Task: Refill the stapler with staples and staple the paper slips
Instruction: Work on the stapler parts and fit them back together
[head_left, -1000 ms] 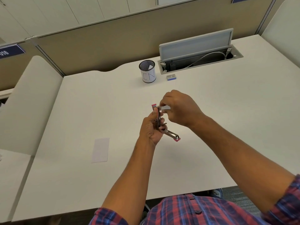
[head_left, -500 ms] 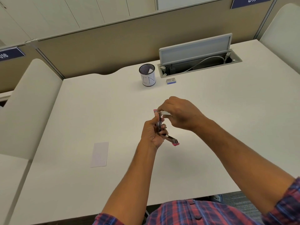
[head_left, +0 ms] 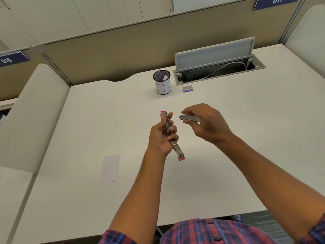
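Desk [head_left: 228,155] carried everything, hands raised over its middle. Pen cup [head_left: 162,82] and small staple box [head_left: 188,89] sat at the back, near each other; one paper slip [head_left: 110,168] lay front-left, well apart from the hands. Left hand [head_left: 161,138] gripped the stapler [head_left: 171,136] mid-body, fingers curled round it, pink ends showing above and below. Right hand [head_left: 209,123] pinched a silver metal piece [head_left: 190,118] between thumb and fingers, just right of the stapler, not touching it. Likely the magazine part or pusher; can't confirm. Judgement: keep the stapler channel steady and facing up, line the piece with it, load staples before closing.
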The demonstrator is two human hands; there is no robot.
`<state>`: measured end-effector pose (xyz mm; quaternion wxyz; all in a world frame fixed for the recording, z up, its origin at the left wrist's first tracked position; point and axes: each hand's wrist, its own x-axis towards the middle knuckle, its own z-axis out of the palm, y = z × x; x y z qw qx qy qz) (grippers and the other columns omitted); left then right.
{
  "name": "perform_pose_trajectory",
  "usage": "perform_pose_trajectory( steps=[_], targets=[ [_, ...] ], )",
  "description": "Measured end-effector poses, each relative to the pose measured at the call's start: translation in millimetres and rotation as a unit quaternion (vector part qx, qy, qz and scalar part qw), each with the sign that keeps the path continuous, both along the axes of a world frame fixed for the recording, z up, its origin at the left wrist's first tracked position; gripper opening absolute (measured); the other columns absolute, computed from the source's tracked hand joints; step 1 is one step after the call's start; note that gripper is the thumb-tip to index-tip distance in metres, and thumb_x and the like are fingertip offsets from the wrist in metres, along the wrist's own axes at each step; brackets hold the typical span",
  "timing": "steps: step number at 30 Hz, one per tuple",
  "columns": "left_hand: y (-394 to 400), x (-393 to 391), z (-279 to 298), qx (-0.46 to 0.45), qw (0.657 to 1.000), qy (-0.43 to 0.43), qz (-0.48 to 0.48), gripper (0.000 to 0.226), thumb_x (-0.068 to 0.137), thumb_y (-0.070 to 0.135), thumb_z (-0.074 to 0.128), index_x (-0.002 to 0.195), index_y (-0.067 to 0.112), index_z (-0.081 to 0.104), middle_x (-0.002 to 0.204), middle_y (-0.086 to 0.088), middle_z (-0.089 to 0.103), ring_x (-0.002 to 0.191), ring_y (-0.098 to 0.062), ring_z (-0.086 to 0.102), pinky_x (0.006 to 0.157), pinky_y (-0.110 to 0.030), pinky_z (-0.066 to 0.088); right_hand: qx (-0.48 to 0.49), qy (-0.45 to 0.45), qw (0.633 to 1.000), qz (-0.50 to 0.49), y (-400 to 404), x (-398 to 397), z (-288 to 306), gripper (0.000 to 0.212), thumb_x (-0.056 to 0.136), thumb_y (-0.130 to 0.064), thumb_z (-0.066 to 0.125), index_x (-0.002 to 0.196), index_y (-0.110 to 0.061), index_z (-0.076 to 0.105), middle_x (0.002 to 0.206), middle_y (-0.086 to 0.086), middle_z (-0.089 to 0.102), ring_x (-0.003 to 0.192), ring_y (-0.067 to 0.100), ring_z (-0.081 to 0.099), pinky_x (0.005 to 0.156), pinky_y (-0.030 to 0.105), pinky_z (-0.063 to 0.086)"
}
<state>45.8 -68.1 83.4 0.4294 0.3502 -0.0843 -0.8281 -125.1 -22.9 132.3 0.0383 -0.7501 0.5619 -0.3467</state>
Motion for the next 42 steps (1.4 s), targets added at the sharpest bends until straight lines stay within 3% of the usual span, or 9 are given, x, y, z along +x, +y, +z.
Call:
perform_pose_trajectory(
  steps=[4, 9, 13, 20, 25, 27, 30, 34, 42],
  targets=[
    [-3.3, 0.1, 2.6, -0.011, 1.000, 0.019, -0.006, 0.033, 0.103, 0.036, 0.054, 0.107, 0.010, 0.074, 0.077, 0.003, 0.055, 0.051, -0.005, 0.047, 0.037, -0.016, 0.026, -0.014, -0.030, 0.999, -0.014, 0.5, 3.2, -0.2, 0.030, 0.083, -0.009, 0.083, 0.111, -0.004, 0.073, 0.104, 0.011, 0.076, 0.091, 0.029, 0.069, 0.078, 0.034, 0.055],
    [-0.3, -3.8, 5.1, -0.020, 1.000, 0.001, -0.020, 0.034, 0.101, 0.034, 0.057, 0.093, 0.012, 0.081, 0.078, 0.003, 0.056, 0.054, -0.005, 0.044, 0.038, -0.016, 0.024, -0.038, -0.051, 0.998, -0.017, -4.1, 9.4, 6.1, 0.028, 0.083, -0.010, 0.083, 0.109, -0.004, 0.074, 0.103, 0.011, 0.076, 0.089, 0.028, 0.068, 0.077, 0.026, 0.049],
    [3.9, -7.0, 6.4, -0.026, 0.999, -0.010, -0.030, 0.028, 0.097, 0.027, 0.060, 0.087, 0.011, 0.080, 0.082, 0.001, 0.052, 0.062, -0.007, 0.040, 0.040, -0.016, 0.022, -0.048, -0.054, 0.997, -0.012, -6.6, 13.0, 6.4, 0.023, 0.084, -0.011, 0.082, 0.106, -0.004, 0.074, 0.099, 0.010, 0.076, 0.086, 0.028, 0.067, 0.074, 0.029, 0.051],
    [5.2, -0.8, -2.0, -0.033, 0.997, -0.023, -0.058, 0.030, 0.095, 0.021, 0.060, 0.112, 0.001, 0.075, 0.081, -0.002, 0.054, 0.064, -0.009, 0.046, 0.037, -0.015, 0.029, -0.013, -0.149, 0.988, -0.047, -3.3, 5.7, -12.7, 0.025, 0.085, -0.016, 0.082, 0.106, -0.005, 0.073, 0.099, 0.006, 0.075, 0.086, 0.020, 0.068, 0.074, 0.014, 0.048],
    [6.8, 4.8, -10.4, -0.118, 0.988, -0.068, -0.068, 0.035, 0.100, 0.021, 0.051, 0.124, 0.002, 0.068, 0.078, 0.003, 0.054, 0.060, -0.006, 0.044, 0.042, -0.017, 0.026, 0.013, -0.269, 0.957, -0.105, -1.6, -0.6, -35.4, 0.025, 0.086, -0.022, 0.081, 0.108, -0.013, 0.072, 0.101, -0.003, 0.075, 0.089, 0.008, 0.069, 0.077, 0.010, 0.053],
    [7.0, 10.0, -11.4, -0.175, 0.977, -0.091, -0.082, 0.036, 0.100, 0.022, 0.051, 0.124, 0.000, 0.066, 0.080, 0.006, 0.060, 0.060, -0.006, 0.046, 0.046, -0.019, 0.023, 0.052, -0.361, 0.919, -0.151, -2.0, -7.4, -46.3, 0.024, 0.085, -0.029, 0.082, 0.105, -0.019, 0.072, 0.098, -0.011, 0.075, 0.090, 0.004, 0.071, 0.076, 0.015, 0.055],
    [6.0, 18.0, -10.9, -0.263, 0.946, -0.145, -0.119, 0.047, 0.099, 0.024, 0.053, 0.128, -0.012, 0.054, 0.090, 0.010, 0.070, 0.063, -0.010, 0.049, 0.048, -0.022, 0.024, 0.116, -0.443, 0.869, -0.189, -1.6, -20.8, -69.4, 0.021, 0.081, -0.027, 0.085, 0.099, -0.021, 0.074, 0.093, -0.007, 0.077, 0.086, 0.013, 0.073, 0.076, 0.036, 0.063],
    [6.6, 23.0, -13.9, -0.283, 0.932, -0.172, -0.147, 0.034, 0.097, 0.024, 0.056, 0.120, 0.003, 0.071, 0.082, 0.003, 0.058, 0.070, -0.014, 0.048, 0.055, -0.031, 0.019, 0.168, -0.456, 0.850, -0.206, 2.9, -31.8, -97.8, 0.019, 0.080, -0.026, 0.085, 0.096, -0.021, 0.075, 0.093, -0.004, 0.077, 0.089, 0.018, 0.073, 0.083, 0.045, 0.062],
    [12.6, 20.0, -23.5, -0.225, 0.958, -0.131, -0.121, 0.037, 0.097, 0.022, 0.054, 0.122, -0.004, 0.064, 0.081, 0.000, 0.066, 0.059, -0.012, 0.048, 0.045, -0.022, 0.024, 0.231, -0.372, 0.875, -0.207, 2.2, -30.1, -122.3, 0.014, 0.087, -0.031, 0.078, 0.098, -0.026, 0.072, 0.096, -0.015, 0.072, 0.088, 0.000, 0.066, 0.071, 0.015, 0.046]
  ],
)
